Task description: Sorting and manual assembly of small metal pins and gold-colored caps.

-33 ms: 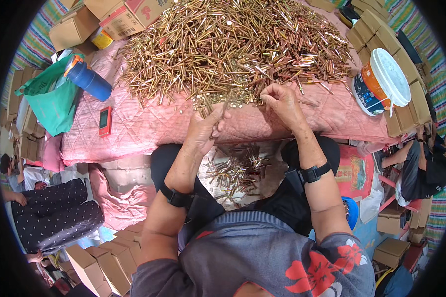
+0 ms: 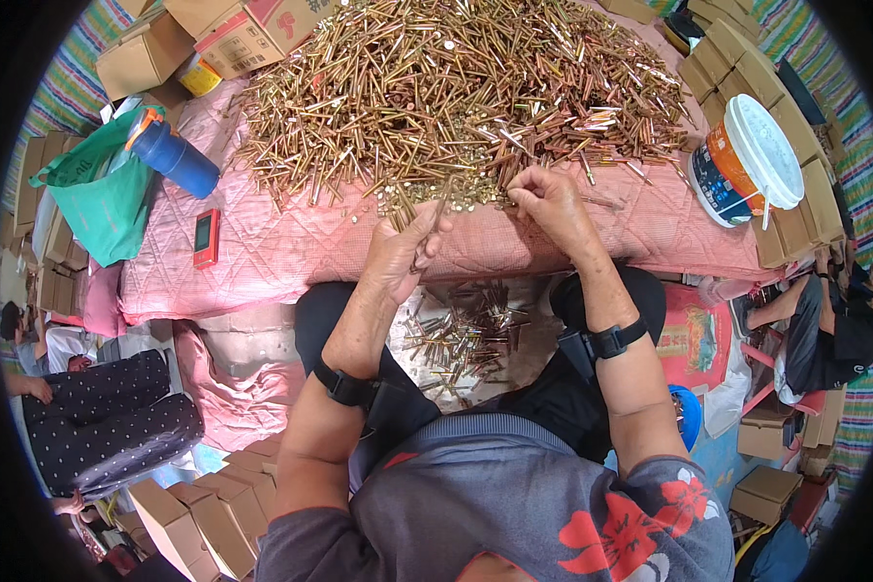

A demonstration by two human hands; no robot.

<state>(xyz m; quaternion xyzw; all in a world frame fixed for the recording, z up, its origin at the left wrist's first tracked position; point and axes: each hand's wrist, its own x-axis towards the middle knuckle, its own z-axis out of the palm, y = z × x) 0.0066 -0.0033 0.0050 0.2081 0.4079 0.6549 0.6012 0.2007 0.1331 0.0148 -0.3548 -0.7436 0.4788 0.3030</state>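
Brass-gold pins (image 2: 456, 87); pink quilted cloth (image 2: 291, 242); blue bottle (image 2: 175, 155).

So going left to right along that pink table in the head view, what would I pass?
Green bag → blue bottle → red phone → left hand holding a few brass pins → right hand at the pile's edge → white-lidded tub.

An informal sorting workshop is showing here: a huge heap of brass pins (image 2: 456, 92) is covering a pink quilted table (image 2: 291, 247), cardboard boxes (image 2: 776, 145) are stacking up around it, and co-workers are sitting nearby.
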